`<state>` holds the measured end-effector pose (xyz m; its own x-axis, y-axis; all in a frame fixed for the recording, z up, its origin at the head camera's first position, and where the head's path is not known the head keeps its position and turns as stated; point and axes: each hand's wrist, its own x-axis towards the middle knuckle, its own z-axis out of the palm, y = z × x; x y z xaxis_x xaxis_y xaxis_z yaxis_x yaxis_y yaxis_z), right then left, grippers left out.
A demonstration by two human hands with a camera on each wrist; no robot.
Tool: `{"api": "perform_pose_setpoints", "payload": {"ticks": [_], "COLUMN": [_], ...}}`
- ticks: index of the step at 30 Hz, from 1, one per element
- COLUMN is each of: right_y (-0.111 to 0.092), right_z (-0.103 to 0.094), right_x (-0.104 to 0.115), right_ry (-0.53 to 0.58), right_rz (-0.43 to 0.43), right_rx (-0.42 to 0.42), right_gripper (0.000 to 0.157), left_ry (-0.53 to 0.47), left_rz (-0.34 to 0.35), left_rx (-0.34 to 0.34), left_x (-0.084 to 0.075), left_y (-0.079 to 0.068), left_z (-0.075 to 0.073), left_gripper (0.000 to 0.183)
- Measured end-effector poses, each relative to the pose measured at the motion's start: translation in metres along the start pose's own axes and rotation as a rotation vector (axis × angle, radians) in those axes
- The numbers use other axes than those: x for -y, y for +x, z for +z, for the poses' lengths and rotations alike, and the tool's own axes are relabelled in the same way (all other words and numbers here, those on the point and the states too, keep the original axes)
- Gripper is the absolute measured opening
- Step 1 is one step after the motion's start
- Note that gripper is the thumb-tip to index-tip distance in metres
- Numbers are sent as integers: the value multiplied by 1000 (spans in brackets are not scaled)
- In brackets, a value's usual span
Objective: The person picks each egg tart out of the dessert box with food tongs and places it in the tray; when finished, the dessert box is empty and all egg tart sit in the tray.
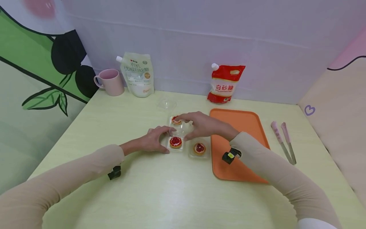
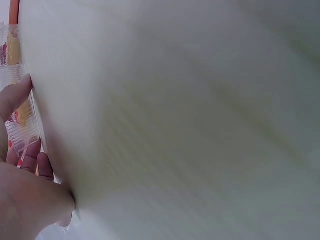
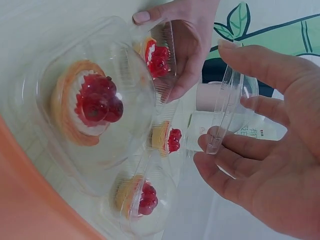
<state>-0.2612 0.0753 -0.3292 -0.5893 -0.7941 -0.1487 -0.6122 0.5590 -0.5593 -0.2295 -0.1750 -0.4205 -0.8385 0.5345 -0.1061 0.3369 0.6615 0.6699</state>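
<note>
My right hand pinches a clear plastic lid by its rim, thumb on one side and fingers on the other, above the boxes. My left hand grips the near end of a clear plastic tart box at its sides. In that end sits a red-topped tart; another tart stands behind it. Beside the box, a second clear container holds a tart under a dome. One more covered tart shows in the right wrist view; my right hand hides it from the head view.
An orange tray lies right of the containers, with two pink-handled utensils beyond it. Along the back stand a pink mug, a pale sugar pouch and a red sugar pouch. Another clear lid lies behind the tarts.
</note>
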Motion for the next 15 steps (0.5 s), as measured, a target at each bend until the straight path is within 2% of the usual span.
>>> {"api": "perform_pose_setpoints", "payload": {"ticks": [8, 15], "right_y": [2, 7], "right_z": [-1, -4], "right_x": [-2, -9], "right_ry": [41, 113], "right_rz": [17, -5], "right_rx": [-2, -14], "right_gripper": [75, 69], "left_ry": [-24, -128], "left_rz": [34, 59], "left_rx": [11, 62], "left_x": [5, 10], "left_y": [-1, -2], "left_z": [-2, -11], "left_gripper": [86, 90]}}
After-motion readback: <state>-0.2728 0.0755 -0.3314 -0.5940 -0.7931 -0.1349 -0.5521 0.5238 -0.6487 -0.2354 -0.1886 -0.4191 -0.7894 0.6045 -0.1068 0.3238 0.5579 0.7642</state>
